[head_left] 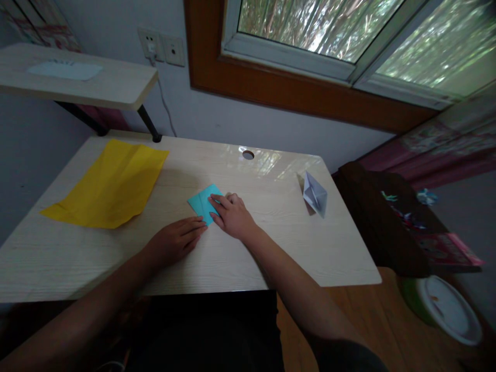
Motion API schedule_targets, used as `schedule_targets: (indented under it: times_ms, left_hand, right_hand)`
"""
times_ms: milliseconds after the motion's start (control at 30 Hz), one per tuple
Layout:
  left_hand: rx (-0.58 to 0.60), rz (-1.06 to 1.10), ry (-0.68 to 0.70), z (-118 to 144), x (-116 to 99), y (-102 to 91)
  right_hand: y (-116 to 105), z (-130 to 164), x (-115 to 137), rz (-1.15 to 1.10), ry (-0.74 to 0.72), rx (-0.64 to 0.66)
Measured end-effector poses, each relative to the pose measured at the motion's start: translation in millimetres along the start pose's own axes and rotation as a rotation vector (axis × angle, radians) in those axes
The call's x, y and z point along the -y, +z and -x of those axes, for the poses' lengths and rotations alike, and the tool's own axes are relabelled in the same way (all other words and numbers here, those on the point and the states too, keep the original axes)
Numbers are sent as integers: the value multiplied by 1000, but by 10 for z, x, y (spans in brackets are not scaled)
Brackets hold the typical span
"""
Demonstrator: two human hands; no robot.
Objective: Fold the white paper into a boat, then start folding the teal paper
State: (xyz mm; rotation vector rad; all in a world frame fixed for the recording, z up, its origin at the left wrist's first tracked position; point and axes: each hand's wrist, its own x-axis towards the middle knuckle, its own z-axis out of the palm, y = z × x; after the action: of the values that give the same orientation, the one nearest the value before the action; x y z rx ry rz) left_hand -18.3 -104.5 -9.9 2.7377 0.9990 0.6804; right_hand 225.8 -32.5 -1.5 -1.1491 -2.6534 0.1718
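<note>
A small folded square of turquoise paper [202, 202] lies on the light wooden table [287, 248], turned so that one corner points toward me. My left hand [176, 240] rests flat with its fingertips on the paper's near corner. Over the right side of the paper lies my right hand [232, 214], its fingers stretched out and pressing on it. A crease line crosses the paper's visible face. The part under my right fingers is hidden.
At the left lies a large yellow sheet [116, 186], and at the right stands a folded white paper shape [315, 194]. A raised shelf [127, 85] on black legs overhangs the back left. A cable hole [248, 154] pierces the table's far side.
</note>
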Motion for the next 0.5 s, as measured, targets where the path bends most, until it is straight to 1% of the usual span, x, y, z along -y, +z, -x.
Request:
schedule_targets:
  times_ms: [200, 400, 500]
  left_hand:
    - [11, -33, -23, -59, 0, 38]
    - [49, -74, -44, -128, 1, 46]
    - [34, -63, -40, -144, 16, 58]
  right_hand:
    - [4, 5, 11, -10, 17, -9]
    - [9, -2, -8, -41, 29, -36]
    - [31, -4, -37, -71, 56, -62]
